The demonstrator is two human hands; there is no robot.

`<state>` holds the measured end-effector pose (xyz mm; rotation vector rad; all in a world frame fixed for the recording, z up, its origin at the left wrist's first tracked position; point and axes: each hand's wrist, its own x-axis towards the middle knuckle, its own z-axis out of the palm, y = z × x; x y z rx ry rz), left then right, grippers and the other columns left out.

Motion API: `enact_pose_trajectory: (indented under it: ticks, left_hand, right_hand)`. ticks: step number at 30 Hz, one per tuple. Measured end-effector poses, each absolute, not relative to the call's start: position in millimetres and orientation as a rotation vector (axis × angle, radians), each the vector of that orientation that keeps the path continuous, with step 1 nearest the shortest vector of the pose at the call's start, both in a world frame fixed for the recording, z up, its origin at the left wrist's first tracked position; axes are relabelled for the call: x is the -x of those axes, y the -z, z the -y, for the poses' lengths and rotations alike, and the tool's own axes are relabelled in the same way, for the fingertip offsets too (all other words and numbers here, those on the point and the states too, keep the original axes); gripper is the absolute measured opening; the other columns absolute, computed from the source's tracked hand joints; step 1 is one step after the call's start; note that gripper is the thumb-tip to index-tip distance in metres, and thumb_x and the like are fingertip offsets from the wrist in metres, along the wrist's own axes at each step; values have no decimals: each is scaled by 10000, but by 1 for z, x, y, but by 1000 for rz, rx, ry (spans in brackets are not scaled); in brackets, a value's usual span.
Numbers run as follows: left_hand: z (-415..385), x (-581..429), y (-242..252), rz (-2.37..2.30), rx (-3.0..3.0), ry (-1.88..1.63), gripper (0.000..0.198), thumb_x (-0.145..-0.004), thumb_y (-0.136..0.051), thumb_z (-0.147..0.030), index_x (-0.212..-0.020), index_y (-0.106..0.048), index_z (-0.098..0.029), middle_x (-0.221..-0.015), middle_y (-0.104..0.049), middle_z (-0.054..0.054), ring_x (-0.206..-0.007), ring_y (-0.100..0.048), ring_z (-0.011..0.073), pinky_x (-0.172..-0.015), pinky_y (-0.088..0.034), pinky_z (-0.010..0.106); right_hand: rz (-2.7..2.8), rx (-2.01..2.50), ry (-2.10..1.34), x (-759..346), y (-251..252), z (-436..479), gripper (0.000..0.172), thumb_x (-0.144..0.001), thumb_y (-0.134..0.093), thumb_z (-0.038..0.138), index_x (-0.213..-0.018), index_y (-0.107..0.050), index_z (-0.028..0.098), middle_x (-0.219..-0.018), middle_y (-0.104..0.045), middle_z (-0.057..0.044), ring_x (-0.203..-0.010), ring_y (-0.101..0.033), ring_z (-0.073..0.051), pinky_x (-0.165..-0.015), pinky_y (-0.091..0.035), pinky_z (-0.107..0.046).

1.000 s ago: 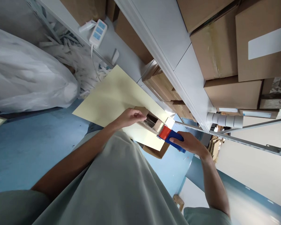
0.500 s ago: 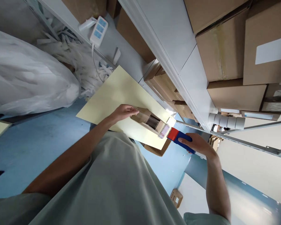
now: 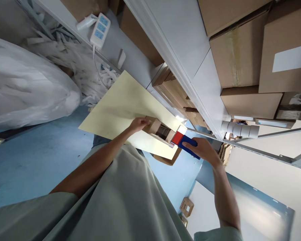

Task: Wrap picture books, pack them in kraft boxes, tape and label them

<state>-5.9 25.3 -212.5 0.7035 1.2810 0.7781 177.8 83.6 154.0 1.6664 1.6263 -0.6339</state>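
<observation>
A small brown cardboard box (image 3: 154,126) with a dark opening in its top lies on the pale yellow board (image 3: 115,103). My left hand (image 3: 138,124) pinches the near-left end of this box. In my right hand (image 3: 200,147) is a blue and red tool (image 3: 184,142), held by its blue part. The tool's red end touches or overlaps the right end of the box, beside a small white patch. What lies under the red end is hidden.
A power strip (image 3: 100,31) rests on the grey shelf at the upper left. Large cartons (image 3: 237,60) fill the upper right, above white tape rolls (image 3: 240,129). A white plastic bag (image 3: 32,80) bulges at the left. An open carton (image 3: 169,161) shows below the board.
My right hand has moved left with the tool, bringing its red end to the box and over the small label area. My left hand has shifted slightly right onto the box end.
</observation>
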Motion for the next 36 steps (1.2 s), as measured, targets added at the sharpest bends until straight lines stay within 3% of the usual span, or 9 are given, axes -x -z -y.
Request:
enact_pose_trajectory:
  ticks: [4,7,10,12,14,16,19,24,36]
  left_hand:
    - [-18,1,221,-1443,-901,-795,421,-840,-745,-585,-1033,-791,-214,-1011,-781,117,-954,-728,296,-834,-530,340]
    - [-4,4,227,-1543,-968,-710,695,-797,-795,-463,-1408,-676,-154,-1163,-759,168,-1036,-737,329,-944,-568,394]
    - [11,3,215,-1431,-1011,-781,877,-821,-762,-400,-1606,-493,-116,-1387,-682,225,-1155,-734,341,-1044,-586,456]
    - [16,-3,195,-1280,-1112,-933,1019,-816,-783,-400,-1707,-350,-160,-1617,-521,238,-1401,-626,370,-1150,-552,485]
    - [16,-10,172,-1152,-1268,-1013,1172,-785,-849,-420,-1762,-232,-222,-1781,-309,222,-1619,-385,418,-1267,-453,552]
    - [9,-16,153,-1092,-1415,-987,1243,-745,-918,-437,-1765,-227,-265,-1835,-190,204,-1687,-219,458,-1316,-363,627]
    - [-4,-20,141,-1071,-1587,-898,1098,-735,-954,-421,-1680,-416,-271,-1828,-214,190,-1700,-163,484,-1329,-311,668]
    - [-10,-23,141,-1084,-1716,-864,748,-788,-911,-414,-1470,-644,-262,-1734,-395,166,-1680,-248,455,-1333,-330,631]
    - [-5,-38,141,-1110,-1699,-886,576,-802,-818,-373,-1348,-687,-242,-1571,-528,180,-1614,-356,458,-1283,-404,656]
  right_hand:
    - [-1622,-1676,632,-174,-156,-82,615,-970,-604,811,-720,-595,250,-653,-706,-54,-605,-674,-217,-535,-392,-297]
    - [-1623,-1664,622,-173,-160,-80,613,-976,-595,807,-718,-581,251,-656,-699,-50,-601,-664,-212,-542,-382,-300]
    - [-1643,-1638,579,-171,-161,-76,602,-978,-603,789,-705,-556,254,-656,-692,-41,-594,-649,-206,-549,-369,-304]
    - [-1651,-1624,570,-166,-161,-73,587,-984,-608,774,-712,-549,257,-647,-686,-32,-588,-639,-202,-558,-366,-307]
    - [-1645,-1615,574,-159,-162,-69,590,-989,-599,782,-723,-552,257,-646,-687,-28,-588,-629,-199,-567,-364,-310]
    - [-1645,-1598,542,-150,-165,-66,612,-988,-590,804,-720,-554,256,-654,-689,-31,-585,-611,-195,-568,-350,-316]
    - [-1651,-1554,435,-137,-171,-61,611,-995,-589,802,-735,-590,249,-686,-700,-41,-595,-604,-196,-571,-332,-320]
    - [-1644,-1497,354,-122,-176,-55,597,-1018,-566,791,-853,-691,231,-772,-745,-57,-686,-681,-222,-602,-344,-309]
    - [-1664,-1383,313,-108,-165,-45,586,-1050,-530,775,-952,-741,238,-866,-787,-62,-815,-732,-245,-665,-380,-303]
